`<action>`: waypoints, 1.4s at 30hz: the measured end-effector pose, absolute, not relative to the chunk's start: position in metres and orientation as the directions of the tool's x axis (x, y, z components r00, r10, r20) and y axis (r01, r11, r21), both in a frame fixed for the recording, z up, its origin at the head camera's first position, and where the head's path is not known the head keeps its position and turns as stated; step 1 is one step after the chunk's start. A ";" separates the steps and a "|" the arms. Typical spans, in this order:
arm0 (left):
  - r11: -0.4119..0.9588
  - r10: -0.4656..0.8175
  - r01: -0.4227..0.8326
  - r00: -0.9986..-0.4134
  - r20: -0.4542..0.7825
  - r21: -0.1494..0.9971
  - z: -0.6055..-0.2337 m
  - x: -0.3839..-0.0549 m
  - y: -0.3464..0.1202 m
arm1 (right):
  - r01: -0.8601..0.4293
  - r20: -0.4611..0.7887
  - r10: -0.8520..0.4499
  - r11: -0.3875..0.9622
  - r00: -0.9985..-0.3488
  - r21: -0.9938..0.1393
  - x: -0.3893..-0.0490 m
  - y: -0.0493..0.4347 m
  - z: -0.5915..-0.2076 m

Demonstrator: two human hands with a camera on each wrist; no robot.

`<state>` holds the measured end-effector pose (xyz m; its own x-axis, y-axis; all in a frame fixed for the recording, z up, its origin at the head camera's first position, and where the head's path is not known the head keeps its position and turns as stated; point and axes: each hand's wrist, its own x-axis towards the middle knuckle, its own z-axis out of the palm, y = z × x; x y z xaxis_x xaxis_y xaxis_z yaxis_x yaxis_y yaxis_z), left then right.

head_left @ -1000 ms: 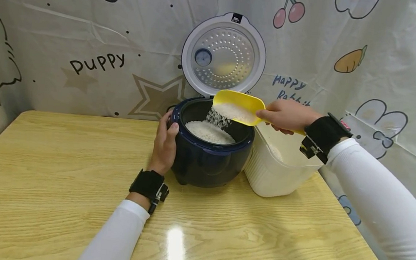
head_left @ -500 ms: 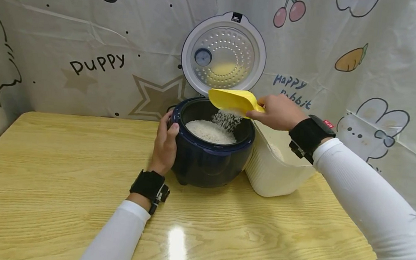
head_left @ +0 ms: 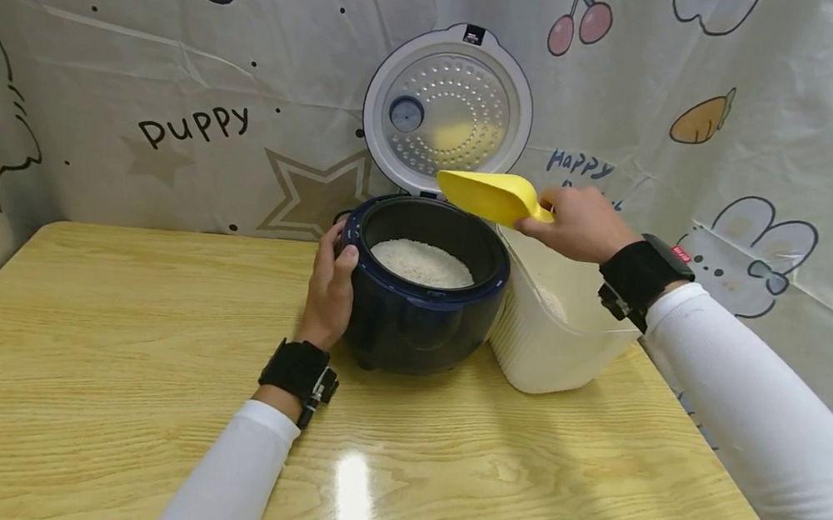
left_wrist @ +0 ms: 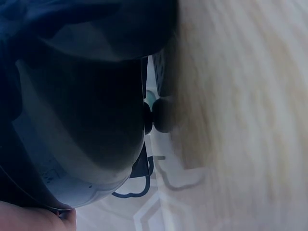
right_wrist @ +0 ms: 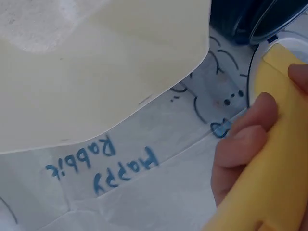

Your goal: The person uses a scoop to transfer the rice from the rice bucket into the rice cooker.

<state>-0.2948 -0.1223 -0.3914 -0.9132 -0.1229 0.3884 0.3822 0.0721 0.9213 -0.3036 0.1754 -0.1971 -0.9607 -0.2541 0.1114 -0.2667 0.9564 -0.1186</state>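
Observation:
My right hand (head_left: pixel 587 224) grips a yellow scoop (head_left: pixel 485 195) by its handle, raised over the right side of a dark blue rice cooker (head_left: pixel 417 335). The scoop is tilted, its inner side hidden, and no grains fall from it. A mound of white rice (head_left: pixel 424 263) lies in the cooker's pot. With thumb in front and fingers along its side, my left hand (head_left: pixel 327 297) holds the cooker at the left rim. In the right wrist view, curled fingers (right_wrist: pixel 240 144) wrap the scoop's yellow handle (right_wrist: pixel 269 185).
The cooker's lid (head_left: pixel 450 104) stands upright behind the pot. A cream ribbed container (head_left: pixel 550 357) with rice inside stands close against the cooker's right side. A wooden table (head_left: pixel 113 365) carries both, and a printed cloth (head_left: pixel 203 47) hangs behind.
Rice was pouring from the scoop into the pot and has stopped falling. The scoop tipped over, went left, then came back right and slightly up. My left hand stayed put.

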 end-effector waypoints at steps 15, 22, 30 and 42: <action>0.073 -0.123 0.361 -0.922 0.368 0.930 -0.391 -0.295 -0.123 | -0.154 0.098 -0.142 0.980 -0.985 -0.124 -0.298 0.239 -0.204; 0.045 -0.113 0.347 -0.930 0.350 0.937 -0.390 -0.294 -0.123 | -0.069 0.042 -0.064 0.987 -0.997 -0.143 -0.297 0.264 -0.217; 0.066 -0.108 0.344 -0.931 0.349 0.937 -0.389 -0.294 -0.122 | -0.037 -0.054 -0.039 0.998 -0.998 -0.047 -0.300 0.278 -0.229; 0.070 -0.113 0.365 -0.922 0.371 0.928 -0.390 -0.296 -0.123 | -0.113 -0.119 -0.101 0.989 -0.988 0.097 -0.310 0.266 -0.252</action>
<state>-0.2961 -0.1227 -0.3895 -0.9217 -0.1133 0.3709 0.3650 0.0697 0.9284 -0.3102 0.2661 -0.2520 -0.9878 -0.1009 -0.1189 -0.1127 0.9889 0.0972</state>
